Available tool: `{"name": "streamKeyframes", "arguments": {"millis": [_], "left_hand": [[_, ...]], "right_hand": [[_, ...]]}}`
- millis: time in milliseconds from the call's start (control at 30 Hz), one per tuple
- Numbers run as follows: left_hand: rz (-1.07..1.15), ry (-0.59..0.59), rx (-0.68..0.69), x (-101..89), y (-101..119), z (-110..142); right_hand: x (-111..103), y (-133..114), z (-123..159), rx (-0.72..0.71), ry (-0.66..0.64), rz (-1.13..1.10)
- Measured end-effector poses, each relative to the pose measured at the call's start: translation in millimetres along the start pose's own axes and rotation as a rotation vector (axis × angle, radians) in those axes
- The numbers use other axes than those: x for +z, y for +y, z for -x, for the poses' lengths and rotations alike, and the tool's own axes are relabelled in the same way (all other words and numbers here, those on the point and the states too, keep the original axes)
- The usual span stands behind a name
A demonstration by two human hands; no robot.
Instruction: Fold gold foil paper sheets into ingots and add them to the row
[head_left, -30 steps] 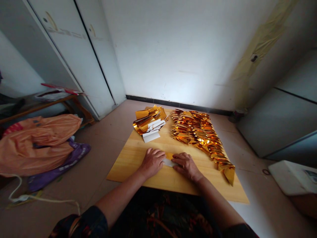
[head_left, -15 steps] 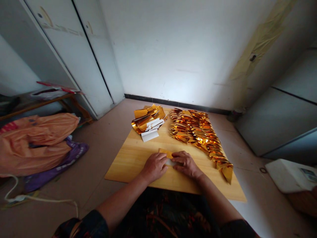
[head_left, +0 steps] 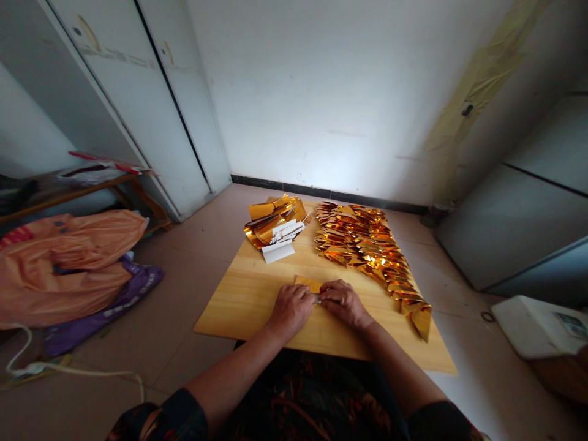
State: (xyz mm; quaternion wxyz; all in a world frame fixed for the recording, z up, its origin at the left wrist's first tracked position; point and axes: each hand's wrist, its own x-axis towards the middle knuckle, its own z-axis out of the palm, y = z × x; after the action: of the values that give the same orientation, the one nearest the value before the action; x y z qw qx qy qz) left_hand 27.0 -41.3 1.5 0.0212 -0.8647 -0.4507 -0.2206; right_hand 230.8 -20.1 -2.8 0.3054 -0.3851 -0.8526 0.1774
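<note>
On a wooden board (head_left: 239, 300) my left hand (head_left: 291, 309) and my right hand (head_left: 342, 301) meet, fingers curled down on a small gold foil sheet (head_left: 309, 284). Only the sheet's far edge and a sliver of its white side show between the hands. Behind them lies a loose pile of unfolded gold and white sheets (head_left: 274, 228). A long row of folded gold pieces (head_left: 367, 248) runs along the board's right side down to its near right corner.
The board rests on a tiled floor. An orange plastic bag (head_left: 68, 263) on a purple one lies at the left, with a white cord near it. White cabinet doors stand at back left, a grey cabinet at right, a white box (head_left: 537, 324) on the floor.
My hands have drawn closer together over the sheet, covering most of its white side. The gold edge now sticks out beyond my fingers.
</note>
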Motion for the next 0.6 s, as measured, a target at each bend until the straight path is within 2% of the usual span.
{"name": "streamKeyframes", "arguments": {"millis": [333, 467, 600], "left_hand": [[0.012, 0.052, -0.006, 1.1, 1.5, 1.9], [0.013, 0.04, 0.013, 0.2, 0.1, 4.1], [0.028, 0.01, 0.045, -3.5, -3.0, 6.7]], "right_hand": [[-3.5, 1.3, 5.0, -0.011, -0.031, -0.009], [-2.5, 5.0, -0.4, -0.009, -0.03, -0.004], [-5.0, 1.9, -8.0, 0.025, -0.082, -0.029]]}}
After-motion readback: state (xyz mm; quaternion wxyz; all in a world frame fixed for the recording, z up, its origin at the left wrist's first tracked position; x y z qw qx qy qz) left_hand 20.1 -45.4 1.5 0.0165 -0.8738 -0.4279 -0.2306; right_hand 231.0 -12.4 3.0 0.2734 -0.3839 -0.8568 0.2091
